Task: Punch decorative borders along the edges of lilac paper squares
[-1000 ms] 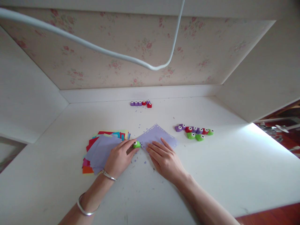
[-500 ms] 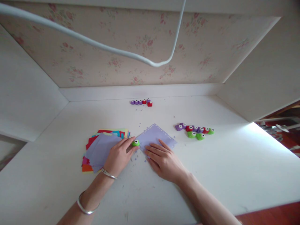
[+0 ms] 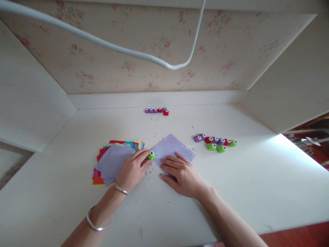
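A small green craft punch (image 3: 151, 155) with a white top is pinched between the thumb and fingers of my left hand (image 3: 133, 171). It sits at the left corner of a purple sheet of paper (image 3: 171, 147), which lies turned like a diamond. Rows of small punched holes run along the sheet's upper edges. My right hand (image 3: 181, 173) rests flat on the lower part of the sheet, fingers spread. Under and beside my left hand is a fanned stack of coloured paper (image 3: 110, 161), purple on top.
Several purple, red and green punches (image 3: 216, 141) stand in a group at the right. Another row of purple and red punches (image 3: 155, 110) is near the back wall. Tiny paper bits lie around the sheet. A white cable (image 3: 154, 59) hangs across the upper view.
The view has shifted slightly. Both hands stay in nearly the same places, with the green punch still at the sheet's left corner.
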`<act>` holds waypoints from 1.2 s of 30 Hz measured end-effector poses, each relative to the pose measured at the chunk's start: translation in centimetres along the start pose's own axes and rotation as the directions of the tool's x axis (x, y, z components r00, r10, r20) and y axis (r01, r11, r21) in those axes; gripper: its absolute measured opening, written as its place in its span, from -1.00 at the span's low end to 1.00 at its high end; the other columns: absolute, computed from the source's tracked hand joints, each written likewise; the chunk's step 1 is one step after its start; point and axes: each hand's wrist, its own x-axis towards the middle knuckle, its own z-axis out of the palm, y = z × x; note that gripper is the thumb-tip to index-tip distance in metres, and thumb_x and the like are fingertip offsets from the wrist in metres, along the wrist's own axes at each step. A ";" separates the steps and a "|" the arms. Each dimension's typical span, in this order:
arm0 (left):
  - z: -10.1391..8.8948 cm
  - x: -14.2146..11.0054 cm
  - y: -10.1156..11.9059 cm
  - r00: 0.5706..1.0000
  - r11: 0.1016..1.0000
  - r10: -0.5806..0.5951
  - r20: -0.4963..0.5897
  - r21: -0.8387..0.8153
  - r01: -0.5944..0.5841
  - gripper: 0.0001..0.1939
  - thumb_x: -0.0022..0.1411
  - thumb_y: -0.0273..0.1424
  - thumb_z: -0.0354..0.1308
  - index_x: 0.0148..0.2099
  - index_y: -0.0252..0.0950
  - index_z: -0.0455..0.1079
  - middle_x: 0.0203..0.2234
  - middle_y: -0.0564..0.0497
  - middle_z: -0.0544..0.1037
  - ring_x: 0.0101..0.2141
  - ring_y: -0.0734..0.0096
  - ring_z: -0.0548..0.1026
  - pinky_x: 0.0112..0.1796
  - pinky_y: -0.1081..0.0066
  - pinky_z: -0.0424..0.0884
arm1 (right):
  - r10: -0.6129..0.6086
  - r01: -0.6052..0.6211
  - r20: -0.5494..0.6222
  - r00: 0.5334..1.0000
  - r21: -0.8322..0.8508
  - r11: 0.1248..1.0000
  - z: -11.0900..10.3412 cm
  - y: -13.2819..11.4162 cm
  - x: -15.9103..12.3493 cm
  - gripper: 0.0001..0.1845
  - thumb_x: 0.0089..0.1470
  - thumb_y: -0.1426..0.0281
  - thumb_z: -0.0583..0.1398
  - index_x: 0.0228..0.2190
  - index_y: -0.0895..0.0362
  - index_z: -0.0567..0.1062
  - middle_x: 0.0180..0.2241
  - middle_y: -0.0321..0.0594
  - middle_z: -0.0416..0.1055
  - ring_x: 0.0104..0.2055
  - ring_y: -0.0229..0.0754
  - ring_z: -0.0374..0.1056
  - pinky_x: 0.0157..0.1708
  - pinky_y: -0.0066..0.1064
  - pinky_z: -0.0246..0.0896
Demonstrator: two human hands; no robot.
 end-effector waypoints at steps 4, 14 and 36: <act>0.0 0.1 0.1 1.000 1.000 0.017 -0.015 0.010 -0.017 -0.72 0.34 -0.38 0.12 0.08 -0.24 0.40 -0.09 -0.09 0.56 -0.11 0.26 0.56 -0.04 0.30 0.49 | 0.002 -0.002 0.007 1.000 0.005 1.000 0.0 0.0 0.0 -0.68 0.26 0.23 0.15 0.00 0.02 0.51 0.07 -0.22 0.47 0.18 -0.08 0.30 0.30 0.00 -0.01; -0.2 0.2 0.2 0.999 0.999 0.034 -0.005 0.012 -0.034 -0.72 0.34 -0.39 0.13 0.08 -0.25 0.40 -0.09 -0.08 0.56 -0.10 0.29 0.55 -0.02 0.33 0.47 | 0.013 -0.014 0.027 1.000 0.020 1.000 -0.1 0.0 0.0 -0.68 0.27 0.23 0.14 0.00 0.01 0.50 0.09 -0.22 0.46 0.20 -0.09 0.28 0.32 -0.02 -0.06; -0.8 0.9 1.4 0.997 0.999 0.028 -0.069 0.039 -0.026 -0.72 0.40 -0.33 0.03 0.01 -0.28 0.49 -0.11 -0.08 0.58 -0.07 0.30 0.53 0.03 0.36 0.41 | 0.028 -0.030 0.054 0.998 0.041 0.999 -0.2 0.0 0.0 -0.67 0.28 0.22 0.12 0.01 0.00 0.49 0.10 -0.24 0.45 0.20 -0.09 0.26 0.32 -0.03 -0.11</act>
